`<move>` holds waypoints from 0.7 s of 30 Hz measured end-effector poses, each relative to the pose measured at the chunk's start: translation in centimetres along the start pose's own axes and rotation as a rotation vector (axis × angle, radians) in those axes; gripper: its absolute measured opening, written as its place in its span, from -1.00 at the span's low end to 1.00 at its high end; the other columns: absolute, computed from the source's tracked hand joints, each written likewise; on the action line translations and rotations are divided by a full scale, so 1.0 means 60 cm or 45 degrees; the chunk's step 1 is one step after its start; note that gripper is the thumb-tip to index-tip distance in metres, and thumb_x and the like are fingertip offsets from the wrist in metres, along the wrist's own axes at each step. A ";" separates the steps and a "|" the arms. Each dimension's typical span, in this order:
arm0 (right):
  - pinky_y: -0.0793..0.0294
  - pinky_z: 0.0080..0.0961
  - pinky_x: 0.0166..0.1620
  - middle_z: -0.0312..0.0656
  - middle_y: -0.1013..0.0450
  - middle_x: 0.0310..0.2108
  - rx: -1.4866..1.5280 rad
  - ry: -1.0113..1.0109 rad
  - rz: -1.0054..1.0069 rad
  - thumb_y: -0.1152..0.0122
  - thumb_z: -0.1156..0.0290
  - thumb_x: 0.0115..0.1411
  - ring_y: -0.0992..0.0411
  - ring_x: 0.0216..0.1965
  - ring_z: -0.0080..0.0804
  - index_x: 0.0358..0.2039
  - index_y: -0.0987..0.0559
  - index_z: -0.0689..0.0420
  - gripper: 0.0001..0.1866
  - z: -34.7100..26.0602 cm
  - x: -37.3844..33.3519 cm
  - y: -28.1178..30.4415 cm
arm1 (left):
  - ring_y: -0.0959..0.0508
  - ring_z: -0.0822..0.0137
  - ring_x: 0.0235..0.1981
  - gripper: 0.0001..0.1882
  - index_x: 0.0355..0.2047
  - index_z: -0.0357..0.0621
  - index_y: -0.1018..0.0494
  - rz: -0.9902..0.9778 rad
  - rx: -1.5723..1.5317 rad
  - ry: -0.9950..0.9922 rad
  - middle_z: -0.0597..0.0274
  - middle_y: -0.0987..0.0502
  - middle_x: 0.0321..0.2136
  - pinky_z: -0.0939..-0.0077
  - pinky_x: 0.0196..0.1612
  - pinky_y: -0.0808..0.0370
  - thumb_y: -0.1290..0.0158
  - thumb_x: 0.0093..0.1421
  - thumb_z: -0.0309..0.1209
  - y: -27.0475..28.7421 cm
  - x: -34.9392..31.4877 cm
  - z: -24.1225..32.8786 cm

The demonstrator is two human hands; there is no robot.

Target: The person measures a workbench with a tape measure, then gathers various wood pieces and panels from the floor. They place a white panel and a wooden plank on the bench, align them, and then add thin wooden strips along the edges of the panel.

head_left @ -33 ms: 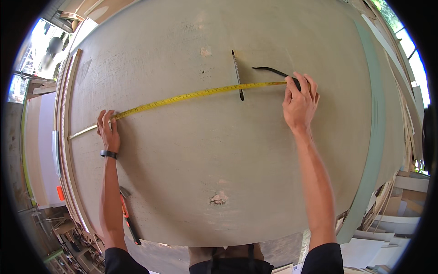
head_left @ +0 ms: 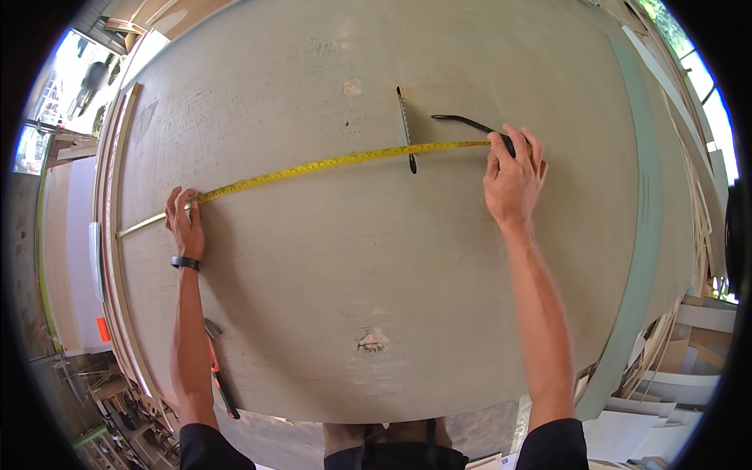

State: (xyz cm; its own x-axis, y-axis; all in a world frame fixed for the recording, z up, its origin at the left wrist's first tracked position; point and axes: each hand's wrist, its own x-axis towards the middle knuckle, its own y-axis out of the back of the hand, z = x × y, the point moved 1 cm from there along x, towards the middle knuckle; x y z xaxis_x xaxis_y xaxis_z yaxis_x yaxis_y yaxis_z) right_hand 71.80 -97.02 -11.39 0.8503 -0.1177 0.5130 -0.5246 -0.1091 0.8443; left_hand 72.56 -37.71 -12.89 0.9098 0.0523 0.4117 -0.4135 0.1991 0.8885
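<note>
A yellow tape measure (head_left: 313, 167) is stretched over the grey board (head_left: 376, 258). At its left part, my left hand (head_left: 185, 223) pinches the tape between thumb and fingers; a pale stretch of it runs on to the strip at the left edge. My right hand (head_left: 513, 180) is closed around the tape's right end, hiding what lies in the palm. A black curved strap-like piece (head_left: 470, 122) sticks out leftward from that hand. Under the tape lies a slim black-ended strip with a toothed-looking edge (head_left: 406, 125). Beside my left forearm rests a hammer (head_left: 222, 376) with a red-and-black handle.
Narrow wooden strips (head_left: 116, 188) line the board's left edge, and a green band (head_left: 638, 235) follows its right side. The surface has a chipped patch (head_left: 372, 340) near the front. Offcuts of board (head_left: 666, 388) are stacked at the lower right.
</note>
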 end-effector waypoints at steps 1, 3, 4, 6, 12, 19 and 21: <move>-0.32 -0.13 0.02 -0.36 -0.42 0.10 0.003 0.001 0.000 -0.27 0.51 0.14 -0.23 0.23 -0.20 -0.10 -0.61 -0.04 -0.71 0.000 -0.001 0.000 | -0.28 0.09 0.27 -0.74 0.05 0.03 -0.42 -0.034 0.041 0.015 0.11 -0.38 0.17 0.05 0.26 -0.12 0.03 0.38 -0.30 -0.003 0.001 0.002; -0.32 -0.12 0.02 -0.35 -0.41 0.10 0.003 -0.001 0.004 -0.28 0.51 0.13 -0.23 0.23 -0.19 -0.10 -0.62 -0.05 -0.70 0.003 -0.002 -0.002 | -0.33 0.07 0.22 -0.78 -0.02 -0.05 -0.43 0.006 0.018 -0.012 0.10 -0.39 0.15 0.11 0.24 -0.20 0.03 0.37 -0.33 -0.006 0.001 0.003; -0.32 -0.12 0.01 -0.35 -0.41 0.10 0.001 -0.003 0.007 -0.28 0.50 0.13 -0.23 0.22 -0.19 -0.11 -0.62 -0.05 -0.70 0.003 -0.002 -0.002 | -0.35 0.06 0.20 -0.80 -0.06 -0.09 -0.43 0.024 0.007 -0.026 0.09 -0.40 0.14 0.15 0.23 -0.24 0.04 0.37 -0.34 -0.007 0.000 0.002; -0.32 -0.11 0.00 -0.35 -0.41 0.10 0.002 -0.022 0.010 -0.29 0.50 0.12 -0.23 0.22 -0.19 -0.11 -0.63 -0.06 -0.70 0.003 -0.002 -0.002 | -0.33 0.10 0.22 -0.81 -0.05 -0.05 -0.42 0.000 -0.063 0.005 0.14 -0.40 0.13 0.13 0.24 -0.17 0.03 0.36 -0.36 -0.012 0.004 0.000; -0.32 -0.11 -0.02 -0.37 -0.42 0.09 -0.009 -0.045 0.015 -0.31 0.49 0.10 -0.24 0.20 -0.20 -0.13 -0.65 -0.07 -0.70 0.006 -0.005 -0.005 | -0.32 0.11 0.22 -0.82 -0.06 -0.04 -0.41 0.001 -0.088 -0.016 0.15 -0.41 0.11 0.12 0.23 -0.15 0.04 0.37 -0.34 -0.014 0.003 -0.002; -0.33 -0.13 -0.05 -0.40 -0.45 0.07 -0.001 -0.011 0.025 -0.30 0.49 0.11 -0.27 0.17 -0.20 -0.14 -0.65 -0.07 -0.71 0.006 -0.004 -0.004 | -0.36 0.04 0.19 -0.83 -0.07 -0.11 -0.41 0.024 0.012 -0.021 0.08 -0.43 0.08 0.13 0.24 -0.26 0.04 0.37 -0.38 -0.010 0.007 0.011; -0.33 -0.13 -0.05 -0.40 -0.46 0.06 0.009 0.012 0.029 -0.29 0.50 0.11 -0.27 0.17 -0.21 -0.14 -0.65 -0.07 -0.72 0.006 -0.004 -0.005 | -0.36 0.04 0.19 -0.83 -0.07 -0.10 -0.41 0.022 0.024 -0.001 0.08 -0.44 0.07 0.14 0.23 -0.26 0.04 0.37 -0.38 -0.010 0.007 0.011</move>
State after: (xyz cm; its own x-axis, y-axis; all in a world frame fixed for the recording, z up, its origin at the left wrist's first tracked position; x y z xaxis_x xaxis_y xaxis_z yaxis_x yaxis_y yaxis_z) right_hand 71.73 -97.34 -11.80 0.8383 -0.1106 0.5339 -0.5444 -0.1136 0.8311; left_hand 73.16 -38.46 -13.10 0.9024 0.0547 0.4275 -0.4301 0.1793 0.8848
